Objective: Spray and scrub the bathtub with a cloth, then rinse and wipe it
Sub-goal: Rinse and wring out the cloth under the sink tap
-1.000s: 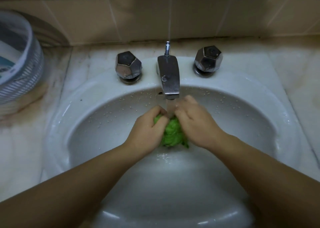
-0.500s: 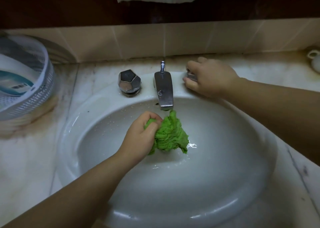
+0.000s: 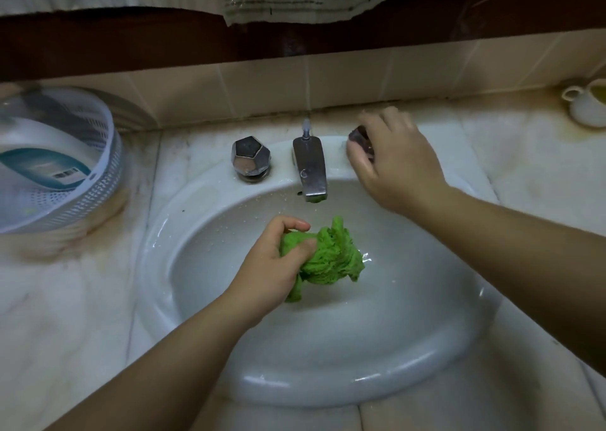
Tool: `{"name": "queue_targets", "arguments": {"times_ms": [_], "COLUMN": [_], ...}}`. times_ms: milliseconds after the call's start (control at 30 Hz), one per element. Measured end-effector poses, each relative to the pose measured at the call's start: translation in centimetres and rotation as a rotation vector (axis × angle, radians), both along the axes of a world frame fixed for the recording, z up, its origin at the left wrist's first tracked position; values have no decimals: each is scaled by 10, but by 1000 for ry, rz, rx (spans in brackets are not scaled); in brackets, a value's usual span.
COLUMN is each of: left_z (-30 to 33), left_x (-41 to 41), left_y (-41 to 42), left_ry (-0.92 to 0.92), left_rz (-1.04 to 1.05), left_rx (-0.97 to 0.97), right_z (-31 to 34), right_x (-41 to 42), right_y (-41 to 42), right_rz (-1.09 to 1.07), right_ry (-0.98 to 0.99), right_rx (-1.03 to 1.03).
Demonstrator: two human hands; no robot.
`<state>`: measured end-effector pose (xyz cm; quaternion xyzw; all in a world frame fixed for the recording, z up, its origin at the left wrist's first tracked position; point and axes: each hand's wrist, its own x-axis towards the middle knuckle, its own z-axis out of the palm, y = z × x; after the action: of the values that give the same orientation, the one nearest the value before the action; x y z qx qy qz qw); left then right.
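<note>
Left hand (image 3: 275,260) grip: fingers and thumb curled round a bunched green cloth (image 3: 328,260), held inside the sink (image 3: 196,316) bowl, below the spout (image 3: 310,168). Right hand (image 3: 393,165) grip: fingers curled over the right tap knob (image 3: 360,137), right of the spout; knob mostly hidden under the hand, only a dark edge shows, and the fingertips are motion-blurred.

Part of the cloth is hidden inside the left fist. Cannot tell if its lower end touches the bowl. Cloth looks wet, crumpled, nubbly texture, bright green. Long axis roughly diagonal: one peak points up toward the spout, a tail hangs down-left under the hand.

Left tap knob (image 3: 251,157), faceted metal, sits left of the spout, untouched. White perforated basket (image 3: 98,175) stands on the tabletop (image 3: 65,299) far left of the spout, cut off by the frame edge. Small white jug (image 3: 587,106) far right of the spout, also cut off. Droplets on the bowl wall near the spout.
</note>
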<state>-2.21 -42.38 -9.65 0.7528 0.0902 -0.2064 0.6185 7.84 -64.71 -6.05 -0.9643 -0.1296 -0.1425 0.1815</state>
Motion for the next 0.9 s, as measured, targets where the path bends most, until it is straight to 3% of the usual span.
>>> {"name": "queue_targets", "arguments": {"times_ms": [33, 100, 167, 233, 333, 467, 633, 733, 800, 900], "left_z": [5, 15, 26, 36, 53, 87, 97, 83, 73, 70], "left_x": [-1, -1, 2, 6, 18, 30, 46, 42, 39, 35], "left_y": [2, 5, 6, 7, 11, 23, 40, 37, 31, 22], "left_ry": [29, 108, 196, 200, 157, 232, 381, 552, 638, 530], "left_rz": [10, 45, 47, -5, -93, -498, -807, -792, -744, -711], "left_rx": [-39, -191, -356, -405, -350, -122, -39, -169, -220, -59], "right_z": [3, 5, 8, 9, 22, 40, 44, 47, 50, 48], "right_x": [-23, -65, -87, -91, -83, -88, -105, -104, -99, -96], "right_y": [-1, 3, 11, 20, 28, 41, 62, 74, 78, 81], "right_rz": [166, 415, 439, 422, 444, 410, 562, 497, 373, 278], "right_ry": [-59, 143, 444, 453, 405, 437, 180, 215, 342, 449], "right_rx": [71, 96, 36, 42, 85, -111, -189, -242, -321, -401]}}
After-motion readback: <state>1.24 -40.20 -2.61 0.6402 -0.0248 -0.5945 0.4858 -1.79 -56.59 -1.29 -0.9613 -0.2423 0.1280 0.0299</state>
